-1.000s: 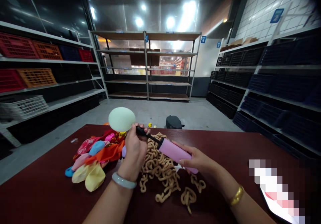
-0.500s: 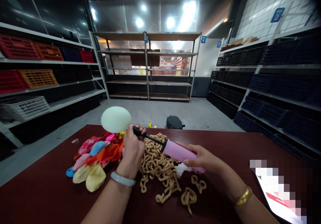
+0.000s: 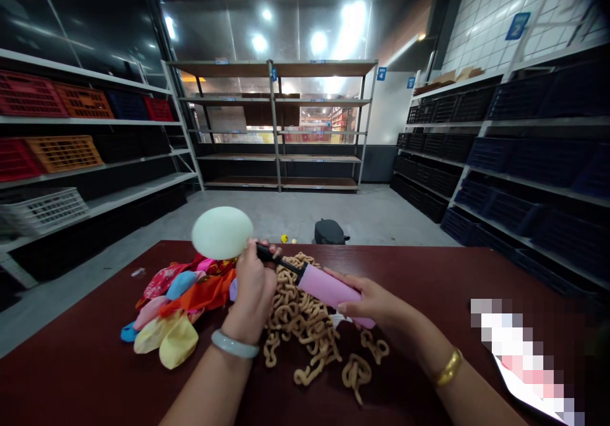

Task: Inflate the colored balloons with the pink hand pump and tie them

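A pale green inflated balloon [image 3: 222, 233] sits at the black nozzle end of a hand pump. My left hand [image 3: 255, 280] is closed round that black end and the balloon's neck. The pump's pink barrel [image 3: 328, 288] is gripped by my right hand [image 3: 374, 299], its fingers wrapped round the far end. A short stretch of black rod shows between the two hands. Beneath the pump lies a heap of tan, twisted ring-like pieces [image 3: 300, 324]. Left of my left hand are flat balloons [image 3: 178, 343] in yellow, blue, pink, red and orange.
The dark red table [image 3: 419, 343] bears a partly pixelated white item [image 3: 519, 375] at right. A dark bag [image 3: 330, 231] stands on the floor beyond. Metal shelves [image 3: 279, 159] face me, with crates [image 3: 64, 151] on side shelves.
My right hand has pushed the pink barrel left toward my left hand, so less black rod shows. The balloon looks slightly larger. The view has shifted a little.
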Motion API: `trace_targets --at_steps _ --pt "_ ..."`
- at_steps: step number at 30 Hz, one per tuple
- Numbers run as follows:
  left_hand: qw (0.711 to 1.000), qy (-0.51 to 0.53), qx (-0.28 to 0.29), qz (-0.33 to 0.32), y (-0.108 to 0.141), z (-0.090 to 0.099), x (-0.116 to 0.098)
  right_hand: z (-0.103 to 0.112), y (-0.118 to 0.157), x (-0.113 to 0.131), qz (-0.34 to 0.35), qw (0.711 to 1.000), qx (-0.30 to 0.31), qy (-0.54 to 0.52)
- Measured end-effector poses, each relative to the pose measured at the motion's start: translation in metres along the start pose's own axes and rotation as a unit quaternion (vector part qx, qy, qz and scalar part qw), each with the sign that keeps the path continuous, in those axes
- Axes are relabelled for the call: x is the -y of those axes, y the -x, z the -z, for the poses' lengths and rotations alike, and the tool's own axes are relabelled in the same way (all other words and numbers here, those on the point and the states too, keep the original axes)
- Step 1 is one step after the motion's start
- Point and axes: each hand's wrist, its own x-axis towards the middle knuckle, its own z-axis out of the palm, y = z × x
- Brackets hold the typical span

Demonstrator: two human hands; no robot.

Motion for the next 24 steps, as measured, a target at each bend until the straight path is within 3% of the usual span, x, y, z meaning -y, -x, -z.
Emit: trace_targets --at_steps 4,7,12,20,24 --pt "0.998 0.010 -0.041 -0.040 -0.025 0.009 -0.029 0.024 0.008 -0.003 -0.040 0.998 0.049 -0.004" --pt "0.998 0.016 -0.047 -0.043 -0.030 0.012 -0.033 0.036 0.014 -0.003 -0.067 0.995 0.067 -0.021" --pt "0.999 0.024 -0.023 -0.038 -0.021 0.009 -0.011 0.036 0.016 0.002 -0.039 0.998 0.038 -0.017" --pt "0.999 0.010 0.023 0.025 0.026 -0.005 0.036 0.007 0.003 -0.003 -0.002 1.000 -0.012 -0.015" --pt "0.999 0.012 0.026 0.034 0.037 -0.010 0.041 -0.004 -0.001 -0.005 -0.002 0.999 -0.018 -0.036"
